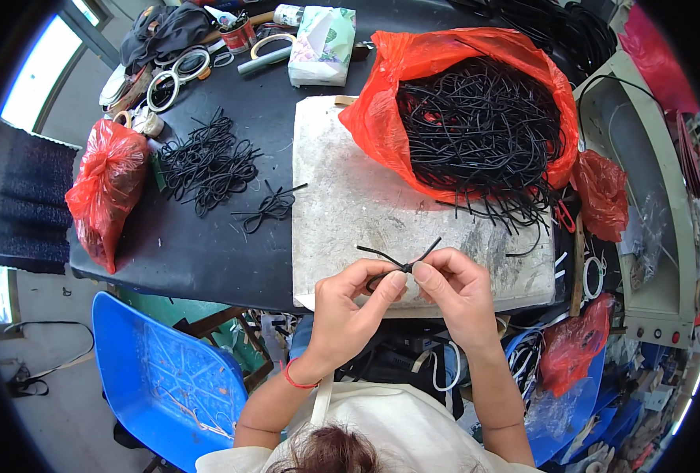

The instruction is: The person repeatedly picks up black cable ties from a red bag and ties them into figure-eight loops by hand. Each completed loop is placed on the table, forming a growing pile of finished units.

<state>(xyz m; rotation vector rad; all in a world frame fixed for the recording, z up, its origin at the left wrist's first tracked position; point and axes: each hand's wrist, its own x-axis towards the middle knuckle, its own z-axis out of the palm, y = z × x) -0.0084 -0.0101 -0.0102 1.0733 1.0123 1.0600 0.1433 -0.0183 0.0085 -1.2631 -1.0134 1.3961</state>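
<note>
Above the near edge of a pale board (366, 205), my left hand (358, 296) and my right hand (454, 285) meet, each pinching a short black cord (392, 258). The cord is crossed or knotted between my thumbs, and its two free ends point up and outward in a V. My fingers hide part of its loop. Beyond my hands an open red plastic bag (377, 87) spills a tangle of black cords (480, 126) onto the board. Left of the board lies a pile of looped black cords (208, 162), with a small tied bundle (271, 206) beside it.
A tied red bag (109, 189) sits at the table's left edge. Tape rings (163, 91), a tissue pack (323, 47) and a can (238, 35) stand at the back. A blue plastic chair (153, 378) is below left; a beige metal cabinet (642, 197) stands at right.
</note>
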